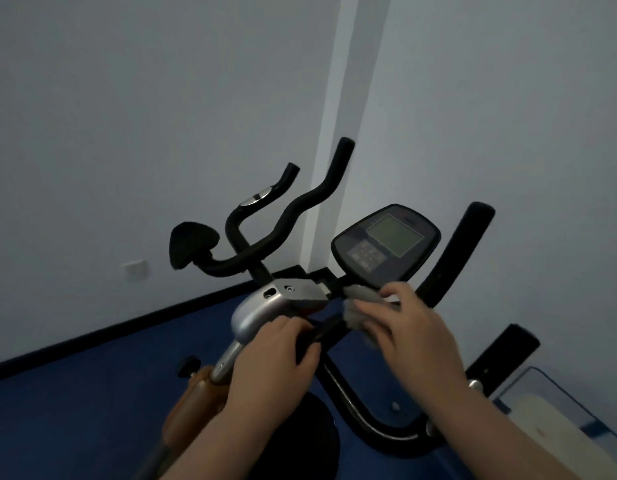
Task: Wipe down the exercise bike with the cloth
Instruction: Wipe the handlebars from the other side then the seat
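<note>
Grey cloth [360, 308] sits bunched under the right hand [409, 323], just below the console [386, 242] of the exercise bike [275, 303], pressed against the black handlebar [329, 329] there. Right hand fingers curl over the cloth, gripping it, forearm coming in from lower right of the console. Left hand [277, 355] lower left of the console, fingers wrapped round the black bar beside the silver stem housing [262, 306], thumb tucked under. Console screen blank; button panel too blurred to read. Blue floor [92, 393] beneath, white wall [127, 98] behind.
</note>
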The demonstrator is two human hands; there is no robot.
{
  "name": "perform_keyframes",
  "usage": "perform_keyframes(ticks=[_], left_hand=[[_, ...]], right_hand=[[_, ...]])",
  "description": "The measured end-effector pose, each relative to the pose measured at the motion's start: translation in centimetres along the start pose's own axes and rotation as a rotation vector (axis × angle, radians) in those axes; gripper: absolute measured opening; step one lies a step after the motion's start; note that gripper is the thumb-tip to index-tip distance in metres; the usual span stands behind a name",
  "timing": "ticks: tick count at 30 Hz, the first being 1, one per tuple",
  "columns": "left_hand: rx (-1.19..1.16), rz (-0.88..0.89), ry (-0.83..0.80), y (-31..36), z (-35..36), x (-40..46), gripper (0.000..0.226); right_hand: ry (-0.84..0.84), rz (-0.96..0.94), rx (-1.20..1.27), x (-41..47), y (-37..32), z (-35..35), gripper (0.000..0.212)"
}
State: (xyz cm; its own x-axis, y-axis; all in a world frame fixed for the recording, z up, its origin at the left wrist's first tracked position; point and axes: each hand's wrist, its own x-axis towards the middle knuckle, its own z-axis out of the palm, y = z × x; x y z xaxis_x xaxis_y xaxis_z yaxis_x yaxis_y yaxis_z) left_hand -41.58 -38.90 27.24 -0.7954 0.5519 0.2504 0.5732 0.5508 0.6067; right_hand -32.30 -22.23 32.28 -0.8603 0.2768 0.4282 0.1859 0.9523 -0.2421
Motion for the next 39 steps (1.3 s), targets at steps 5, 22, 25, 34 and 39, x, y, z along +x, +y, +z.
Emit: perform_keyframes(ticks=[5, 22, 25, 34, 39], left_hand=[[0.033, 0.047, -0.014, 0.1, -0.1, 0.3, 0.025], [0.005, 0.216, -0.063, -0.3, -0.2, 0.3, 0.043], [-0.008, 0.23, -0.047, -0.3, -0.2, 0.4, 0.043], [-0.002, 0.238, -0.104, -0.3, -0.3, 0.5, 0.043], [-0.027, 0.27, -0.133, -0.3, -0.4, 0.6, 0.047]], right_hand=[[0.08, 0.106, -0.05, 1.9, -0.5, -0.2, 0.02], [0.102, 0.268, 0.041, -0.2, -3.3, 2.5, 0.025], [0.19, 0.374, -0.078, -0.3, -0.4, 0.5, 0.02], [0.14, 0.327, -0.031, 0.0, -1.9, 1.7, 0.023], [0.239, 0.524, -0.087, 1.6, 2.8, -3.2, 0.023]])
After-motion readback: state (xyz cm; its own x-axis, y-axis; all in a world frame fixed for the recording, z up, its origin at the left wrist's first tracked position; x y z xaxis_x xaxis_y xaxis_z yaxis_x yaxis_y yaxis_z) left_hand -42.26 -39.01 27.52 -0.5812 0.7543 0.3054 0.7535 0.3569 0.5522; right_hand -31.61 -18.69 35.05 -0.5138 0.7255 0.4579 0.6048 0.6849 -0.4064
